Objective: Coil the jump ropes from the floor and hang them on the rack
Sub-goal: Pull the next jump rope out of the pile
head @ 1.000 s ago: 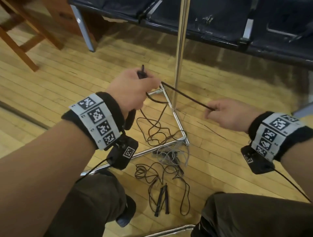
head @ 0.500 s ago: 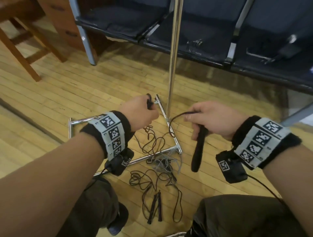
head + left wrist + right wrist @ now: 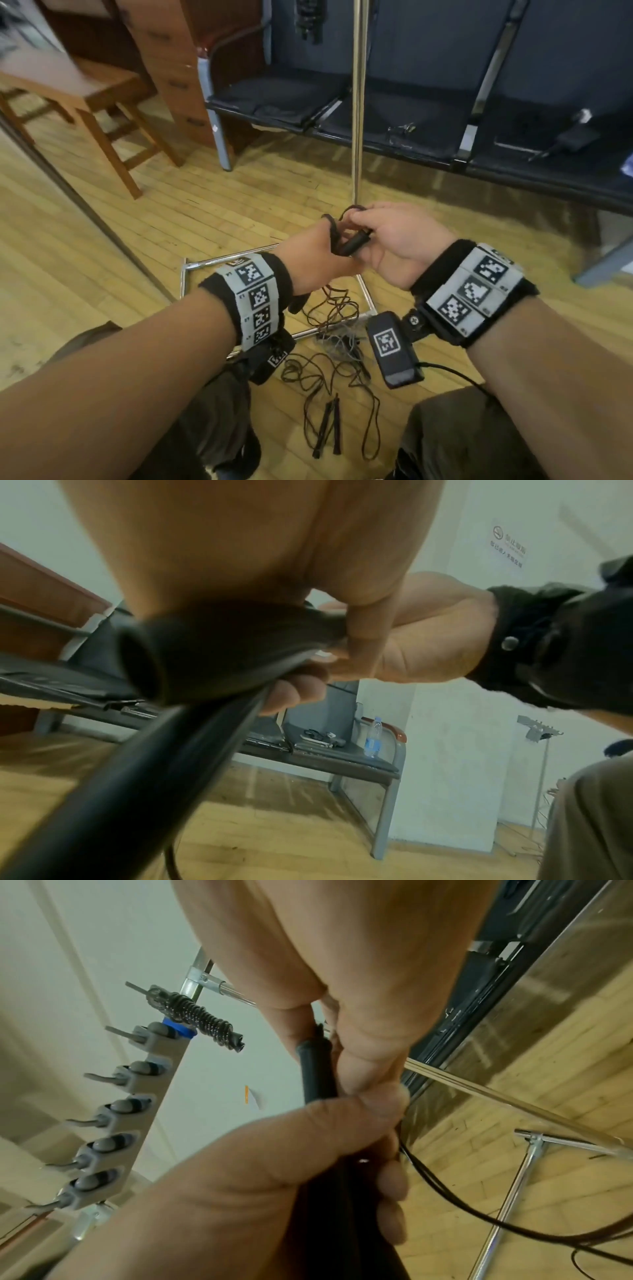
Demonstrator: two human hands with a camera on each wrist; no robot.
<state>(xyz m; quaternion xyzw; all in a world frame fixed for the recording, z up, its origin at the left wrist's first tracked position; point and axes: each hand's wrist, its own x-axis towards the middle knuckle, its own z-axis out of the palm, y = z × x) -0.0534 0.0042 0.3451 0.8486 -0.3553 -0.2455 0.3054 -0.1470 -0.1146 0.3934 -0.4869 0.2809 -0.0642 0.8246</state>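
A: Reading left to right, what's there?

B: A wooden stool on the plank floor, then a row of dark seats against a pale wall.

A: Any writing?

B: Square black-and-white code tags on both wristbands, and a no-smoking sign on the wall; its small print is too blurred to read.

A: The hands?

B: The left hand is clenched around a black rope handle. The right hand meets it, fingers curled on the same handle and its thin cord.

A: The ropes?

B: One is held just in front of the rack's pole. More jump ropes lie tangled on the floor by the rack's base frame. A coiled rope hangs on a top hook of the rack.
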